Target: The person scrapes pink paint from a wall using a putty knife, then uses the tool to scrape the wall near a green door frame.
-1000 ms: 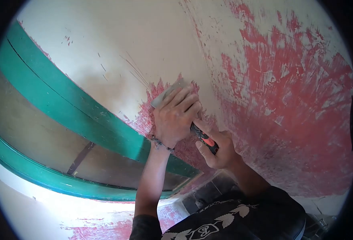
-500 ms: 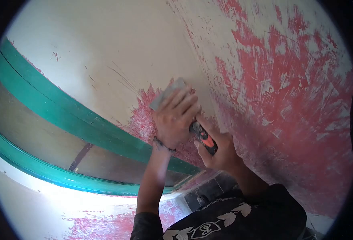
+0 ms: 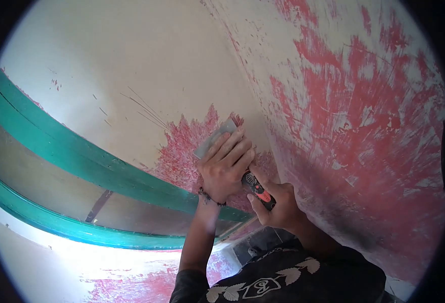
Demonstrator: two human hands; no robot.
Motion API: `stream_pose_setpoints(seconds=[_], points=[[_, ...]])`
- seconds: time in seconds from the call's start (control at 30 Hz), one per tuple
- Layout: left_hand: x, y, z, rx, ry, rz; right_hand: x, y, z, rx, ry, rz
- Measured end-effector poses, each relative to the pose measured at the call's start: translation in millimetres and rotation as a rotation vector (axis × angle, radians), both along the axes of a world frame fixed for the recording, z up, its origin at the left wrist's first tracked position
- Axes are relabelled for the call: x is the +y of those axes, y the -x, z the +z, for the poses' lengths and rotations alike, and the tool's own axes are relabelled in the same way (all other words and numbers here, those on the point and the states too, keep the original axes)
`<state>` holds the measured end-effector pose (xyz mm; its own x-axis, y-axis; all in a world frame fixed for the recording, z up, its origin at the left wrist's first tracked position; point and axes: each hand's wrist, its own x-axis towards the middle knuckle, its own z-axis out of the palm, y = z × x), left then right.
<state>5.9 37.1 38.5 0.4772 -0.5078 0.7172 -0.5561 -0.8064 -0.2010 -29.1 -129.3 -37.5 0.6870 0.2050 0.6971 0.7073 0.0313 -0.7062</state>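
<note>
A scraper [image 3: 265, 198] with a broad metal blade and a black-and-orange handle lies against a patch of red paint [image 3: 178, 150] on the wall. My right hand [image 3: 282, 207] is closed around the handle, thumb along its near side. My left hand [image 3: 225, 169], with a dark bracelet at the wrist, is laid over the blade [image 3: 216, 137], fingers together and pressing on it. Part of the blade and the left thumb are hidden. Around the red patch the wall [image 3: 146, 60] is pale and mostly smooth, with a few thin scratches.
A curved green frame [image 3: 81, 146] with a recessed panel [image 3: 146, 207] runs below the patch on the left. To the right, past the corner, an adjoining wall [image 3: 353, 101] carries streaky red paint. Dark tiles [image 3: 252, 247] show low down behind my shirt.
Both hands and the scraper have moved down a little across the red patch, baring more red above the blade. The view has shifted slightly as well.
</note>
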Motion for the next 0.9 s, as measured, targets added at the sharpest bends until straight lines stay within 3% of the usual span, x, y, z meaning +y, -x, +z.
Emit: stream_pose_setpoints(seconds=[0.27, 0.37, 0.57, 0.7, 0.9], points=[[0, 1, 0, -0.008, 0.04, -0.024, -8, 4, 1, 0.111, 0.15, 0.011], [2, -2, 9, 0.001, 0.028, -0.052, 0, 3, 10, -0.06, -0.012, 0.002], [6, 0, 0, -0.028, -0.01, -0.048, 4, 5, -7, 0.041, 0.059, -0.007], [-1, -8, 25, -0.05, -0.01, -0.049, 2, -2, 16, 0.005, 0.018, -0.031], [3, -2, 8, -0.019, 0.015, -0.073, 5, -2, 5, -0.071, 0.008, -0.055]])
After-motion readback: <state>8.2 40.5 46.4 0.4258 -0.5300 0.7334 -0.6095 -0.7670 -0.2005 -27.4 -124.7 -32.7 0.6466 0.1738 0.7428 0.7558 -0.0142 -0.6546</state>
